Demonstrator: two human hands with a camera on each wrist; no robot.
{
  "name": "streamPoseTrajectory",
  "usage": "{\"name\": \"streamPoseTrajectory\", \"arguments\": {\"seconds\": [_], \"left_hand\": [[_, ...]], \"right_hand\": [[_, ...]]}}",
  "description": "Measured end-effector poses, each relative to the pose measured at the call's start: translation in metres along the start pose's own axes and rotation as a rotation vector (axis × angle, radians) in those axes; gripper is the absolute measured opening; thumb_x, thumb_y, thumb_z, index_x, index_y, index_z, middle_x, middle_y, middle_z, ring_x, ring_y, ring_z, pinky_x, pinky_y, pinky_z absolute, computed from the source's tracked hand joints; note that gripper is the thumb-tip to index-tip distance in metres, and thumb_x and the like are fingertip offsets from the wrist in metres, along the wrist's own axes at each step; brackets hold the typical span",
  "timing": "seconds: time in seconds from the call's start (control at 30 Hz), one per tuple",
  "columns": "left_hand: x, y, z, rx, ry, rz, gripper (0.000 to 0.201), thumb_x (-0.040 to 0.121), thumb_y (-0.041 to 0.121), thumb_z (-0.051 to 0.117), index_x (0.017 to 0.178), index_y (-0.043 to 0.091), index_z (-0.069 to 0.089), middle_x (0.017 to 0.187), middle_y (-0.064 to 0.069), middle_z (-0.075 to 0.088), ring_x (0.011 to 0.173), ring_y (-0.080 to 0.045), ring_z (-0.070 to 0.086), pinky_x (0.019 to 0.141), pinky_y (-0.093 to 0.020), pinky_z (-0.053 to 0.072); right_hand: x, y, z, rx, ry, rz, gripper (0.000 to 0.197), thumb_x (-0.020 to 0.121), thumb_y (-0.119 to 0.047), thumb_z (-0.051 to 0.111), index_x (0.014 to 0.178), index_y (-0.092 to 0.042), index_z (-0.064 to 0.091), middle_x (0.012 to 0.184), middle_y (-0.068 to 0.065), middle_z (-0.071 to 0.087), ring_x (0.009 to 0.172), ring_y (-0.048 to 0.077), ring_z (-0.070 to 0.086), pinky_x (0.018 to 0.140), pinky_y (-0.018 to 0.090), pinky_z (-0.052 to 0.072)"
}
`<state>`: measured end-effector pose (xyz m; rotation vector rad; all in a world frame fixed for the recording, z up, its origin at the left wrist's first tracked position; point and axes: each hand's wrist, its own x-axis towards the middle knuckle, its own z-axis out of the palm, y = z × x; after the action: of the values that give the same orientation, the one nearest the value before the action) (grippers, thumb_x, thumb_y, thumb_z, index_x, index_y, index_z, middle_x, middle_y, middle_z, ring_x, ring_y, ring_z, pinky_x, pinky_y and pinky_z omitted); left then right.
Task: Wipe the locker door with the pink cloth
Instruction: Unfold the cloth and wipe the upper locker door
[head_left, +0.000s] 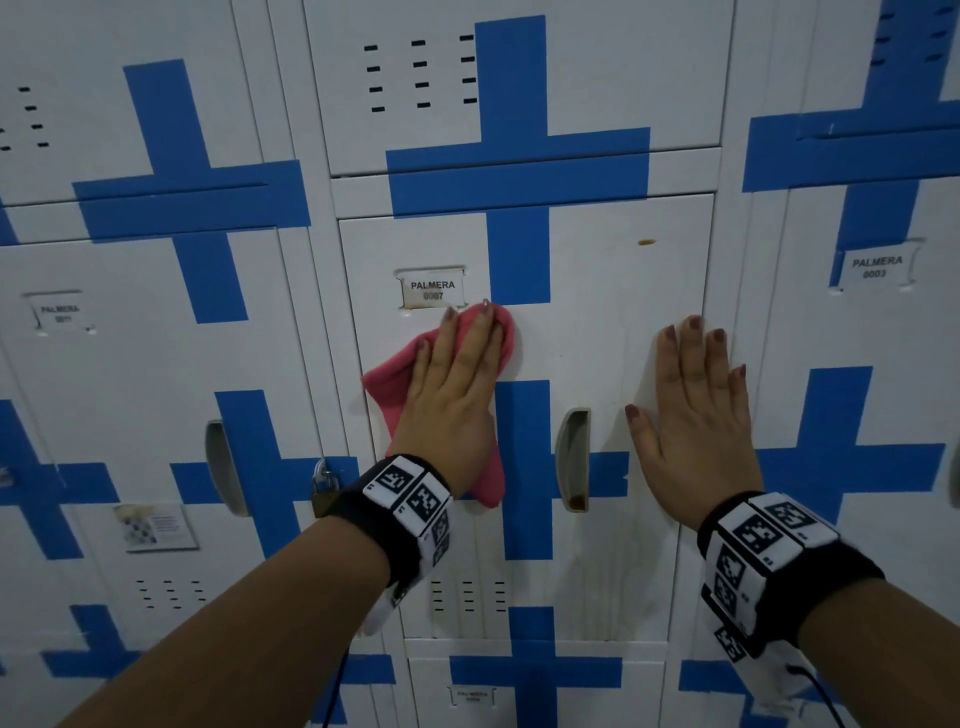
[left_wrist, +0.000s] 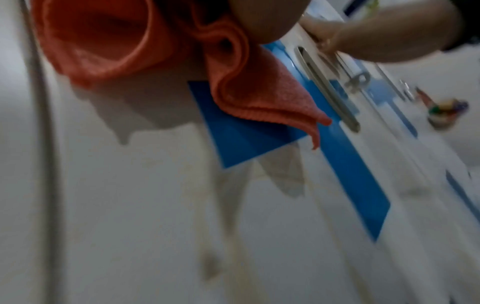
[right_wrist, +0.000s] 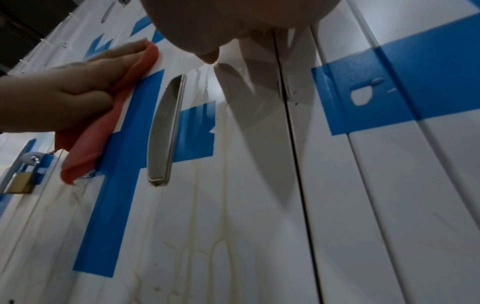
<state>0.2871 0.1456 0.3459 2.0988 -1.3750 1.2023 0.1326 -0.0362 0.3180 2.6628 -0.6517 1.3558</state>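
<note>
The left hand (head_left: 454, 387) lies flat on the pink cloth (head_left: 395, 387), with the fingers straight and close together, and it presses the cloth against the locker door (head_left: 597, 322). The fingers do not curl around the cloth; they only push it to the metal. The cloth is bunched under the palm and fingers. One fold comes out to the left of the hand, a small part shows above the fingertips, and a longer tail hangs down past the wrist, over the blue cross (head_left: 522, 467) painted on the door. In the left wrist view the cloth hangs in loose folds, and its lowest corner lies on the blue paint.

The top of the cloth is just under the label holder (head_left: 432, 290), which reads PALMERA 0007.

The right hand (head_left: 693, 415) holds nothing. It is spread flat on the same door near the right edge, with all fingers straight and the thumb out to the side. Between the two hands is the recessed grey handle (head_left: 573, 457), a little lower than the fingers.

On the door below the handle I see pale yellowish streaks that run downward. A small brown spot (head_left: 645, 242) is higher up on the right part of the door. On the next locker to the left hangs a brass padlock (head_left: 324, 491).
</note>
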Motion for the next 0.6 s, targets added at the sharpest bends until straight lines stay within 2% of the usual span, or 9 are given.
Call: {"name": "streamPoseTrajectory", "arguments": {"seconds": [0.1, 0.2, 0.3, 0.37, 0.5, 0.6], "left_hand": [[0.008, 0.006, 0.000, -0.054, 0.071, -0.105, 0.081, 0.077, 0.004, 0.030, 0.147, 0.019, -0.008, 0.156, 0.009, -0.008, 0.141, -0.019, -0.014, 0.110, -0.041, -0.012], [0.022, 0.010, -0.002, -0.060, 0.122, -0.160, 0.086, 0.077, -0.003, 0.040, 0.146, 0.014, -0.009, 0.153, 0.005, -0.010, 0.142, -0.023, -0.010, 0.112, -0.042, -0.012], [0.031, 0.012, -0.006, -0.056, 0.139, -0.162, 0.082, 0.078, -0.003, 0.038, 0.148, 0.013, 0.000, 0.157, 0.001, -0.004, 0.143, -0.026, -0.008, 0.112, -0.039, -0.014], [0.031, 0.011, -0.007, -0.024, 0.131, -0.115, 0.084, 0.076, -0.004, 0.041, 0.149, 0.012, 0.004, 0.157, 0.001, -0.001, 0.143, -0.028, -0.007, 0.111, -0.039, -0.015], [0.027, 0.007, -0.007, 0.091, 0.100, 0.054, 0.093, 0.068, -0.008, 0.055, 0.147, 0.012, 0.011, 0.154, 0.001, 0.007, 0.141, -0.032, 0.002, 0.110, -0.048, -0.005], [0.022, 0.005, -0.006, 0.192, 0.040, 0.203, 0.091, 0.068, -0.005, 0.055, 0.147, 0.013, 0.014, 0.154, 0.000, 0.010, 0.142, -0.031, 0.006, 0.113, -0.048, 0.000]], "right_hand": [[0.000, 0.000, 0.001, 0.005, -0.002, -0.003, 0.071, 0.093, -0.042, 0.021, 0.146, -0.020, -0.020, 0.153, -0.001, -0.027, 0.142, 0.017, -0.020, 0.114, 0.032, -0.015], [0.001, 0.000, 0.001, 0.006, 0.001, -0.002, 0.070, 0.093, -0.042, 0.020, 0.147, -0.019, -0.018, 0.153, -0.001, -0.026, 0.142, 0.018, -0.020, 0.114, 0.032, -0.015], [0.001, 0.000, 0.002, 0.005, 0.001, -0.001, 0.070, 0.092, -0.043, 0.020, 0.147, -0.019, -0.017, 0.154, 0.000, -0.025, 0.142, 0.018, -0.019, 0.114, 0.033, -0.014], [0.000, 0.000, 0.001, 0.007, -0.004, 0.000, 0.070, 0.093, -0.043, 0.020, 0.147, -0.019, -0.017, 0.154, 0.000, -0.024, 0.142, 0.018, -0.019, 0.114, 0.033, -0.014], [0.001, 0.000, 0.001, 0.012, -0.001, -0.003, 0.070, 0.093, -0.043, 0.019, 0.147, -0.019, -0.017, 0.155, 0.000, -0.023, 0.142, 0.018, -0.019, 0.114, 0.033, -0.013], [0.000, 0.001, 0.001, 0.008, 0.002, -0.005, 0.069, 0.093, -0.043, 0.019, 0.147, -0.019, -0.017, 0.155, 0.000, -0.023, 0.142, 0.018, -0.019, 0.114, 0.033, -0.013]]}}
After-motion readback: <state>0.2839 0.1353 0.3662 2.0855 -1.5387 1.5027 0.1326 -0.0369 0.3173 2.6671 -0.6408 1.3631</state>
